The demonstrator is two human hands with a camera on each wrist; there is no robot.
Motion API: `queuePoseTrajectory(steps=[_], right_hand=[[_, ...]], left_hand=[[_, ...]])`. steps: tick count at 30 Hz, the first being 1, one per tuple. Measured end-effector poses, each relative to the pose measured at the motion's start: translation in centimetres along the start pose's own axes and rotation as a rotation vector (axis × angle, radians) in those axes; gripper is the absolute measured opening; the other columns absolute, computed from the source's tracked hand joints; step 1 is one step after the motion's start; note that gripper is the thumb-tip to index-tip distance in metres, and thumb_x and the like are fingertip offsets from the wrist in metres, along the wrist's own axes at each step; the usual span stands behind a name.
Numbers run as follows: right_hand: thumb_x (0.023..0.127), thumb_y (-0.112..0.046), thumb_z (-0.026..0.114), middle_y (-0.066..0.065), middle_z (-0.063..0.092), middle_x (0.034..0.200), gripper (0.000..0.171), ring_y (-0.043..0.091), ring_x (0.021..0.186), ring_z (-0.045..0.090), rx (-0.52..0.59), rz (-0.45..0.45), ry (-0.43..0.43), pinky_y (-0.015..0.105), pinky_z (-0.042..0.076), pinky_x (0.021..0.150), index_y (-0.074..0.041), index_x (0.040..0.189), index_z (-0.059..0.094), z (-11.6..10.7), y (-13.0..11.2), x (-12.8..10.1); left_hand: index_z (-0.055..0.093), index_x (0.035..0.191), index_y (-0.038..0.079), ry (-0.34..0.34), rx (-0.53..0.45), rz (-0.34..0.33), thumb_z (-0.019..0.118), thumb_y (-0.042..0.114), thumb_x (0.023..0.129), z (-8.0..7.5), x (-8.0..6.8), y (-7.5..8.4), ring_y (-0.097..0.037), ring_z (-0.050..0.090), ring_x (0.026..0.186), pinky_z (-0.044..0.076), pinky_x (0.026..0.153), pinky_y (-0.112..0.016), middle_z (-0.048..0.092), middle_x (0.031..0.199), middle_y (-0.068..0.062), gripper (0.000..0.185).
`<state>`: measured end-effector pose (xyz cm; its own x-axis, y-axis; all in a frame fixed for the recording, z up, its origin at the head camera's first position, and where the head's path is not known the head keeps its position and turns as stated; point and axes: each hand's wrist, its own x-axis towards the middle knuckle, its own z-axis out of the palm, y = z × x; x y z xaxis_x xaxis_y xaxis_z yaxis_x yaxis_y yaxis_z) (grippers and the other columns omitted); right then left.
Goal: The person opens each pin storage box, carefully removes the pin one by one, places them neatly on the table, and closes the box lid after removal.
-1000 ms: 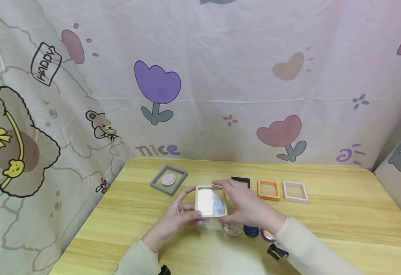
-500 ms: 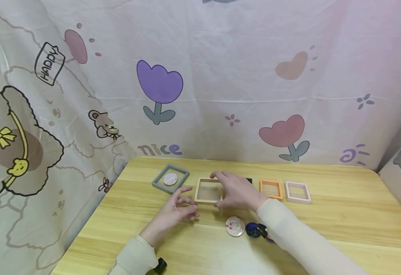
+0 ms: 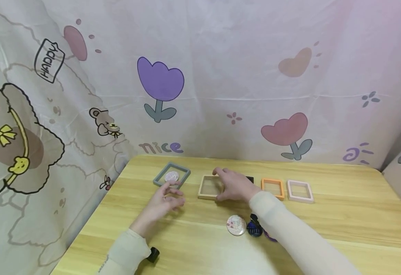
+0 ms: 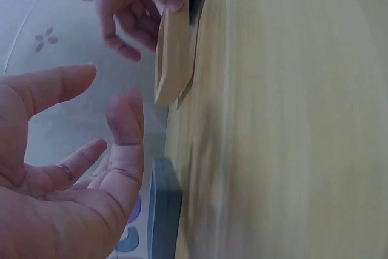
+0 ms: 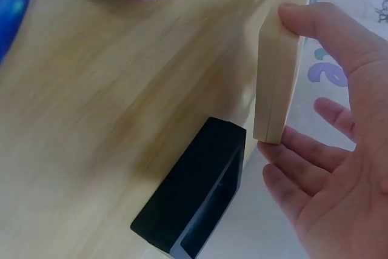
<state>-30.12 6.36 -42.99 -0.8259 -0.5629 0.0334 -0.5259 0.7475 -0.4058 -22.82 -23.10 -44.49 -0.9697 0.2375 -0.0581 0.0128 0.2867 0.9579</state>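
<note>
Table [image 3: 324,229]: frames line its far edge. Your right hand [image 3: 232,185] pinches the beige frame [image 3: 208,187] there, between the grey frame [image 3: 171,176] and black frame [image 5: 194,192]. Set it flat before letting go, clear of both. Your left hand [image 3: 160,202] hovers slack, holding nothing. Badges [image 3: 236,225] lie nearer you.
</note>
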Motion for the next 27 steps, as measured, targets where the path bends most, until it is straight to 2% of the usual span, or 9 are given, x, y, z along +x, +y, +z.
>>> queuePoseTrajectory(steps=[7, 14, 22, 27], right_hand=[[0.078, -0.035, 0.098, 0.016, 0.069, 0.134, 0.085, 0.029, 0.109, 0.071, -0.019, 0.001, -0.006, 0.051, 0.061, 0.103, -0.013, 0.147, 0.052, -0.3, 0.3, 0.2], [0.078, -0.036, 0.097, 0.017, 0.069, 0.136, 0.085, 0.034, 0.115, 0.071, -0.049, 0.009, -0.017, 0.053, 0.06, 0.107, -0.011, 0.146, 0.052, -0.3, 0.5, 0.4], [0.079, -0.037, 0.097, 0.018, 0.066, 0.141, 0.086, 0.039, 0.124, 0.067, -0.047, 0.024, -0.036, 0.058, 0.056, 0.112, -0.012, 0.148, 0.052, -0.2, 0.5, 0.2], [0.079, -0.041, 0.097, 0.018, 0.061, 0.148, 0.09, 0.042, 0.135, 0.06, -0.042, 0.028, -0.056, 0.063, 0.05, 0.117, -0.013, 0.151, 0.051, -0.3, 0.3, 0.1]], left_hand=[[0.042, 0.156, 0.0, 0.107, 0.023, -0.045, 0.075, 0.005, 0.095, -1.6, 0.1, 0.5, -0.027, 0.075, 0.098, 0.066, 0.082, -0.039, 0.059, 0.136, -0.03, 0.069], [0.043, 0.156, 0.0, 0.171, 0.054, -0.057, 0.076, 0.006, 0.096, -3.0, 0.2, 0.9, -0.027, 0.073, 0.096, 0.066, 0.079, -0.036, 0.061, 0.134, -0.029, 0.069], [0.043, 0.156, 0.002, 0.201, 0.068, -0.081, 0.078, 0.008, 0.095, -3.4, 0.3, 0.6, -0.016, 0.069, 0.094, 0.066, 0.079, -0.035, 0.06, 0.133, -0.023, 0.071], [0.045, 0.154, 0.003, 0.255, 0.1, -0.097, 0.08, 0.011, 0.094, -3.6, 0.5, 0.3, -0.013, 0.063, 0.091, 0.06, 0.069, -0.027, 0.06, 0.132, -0.02, 0.07]])
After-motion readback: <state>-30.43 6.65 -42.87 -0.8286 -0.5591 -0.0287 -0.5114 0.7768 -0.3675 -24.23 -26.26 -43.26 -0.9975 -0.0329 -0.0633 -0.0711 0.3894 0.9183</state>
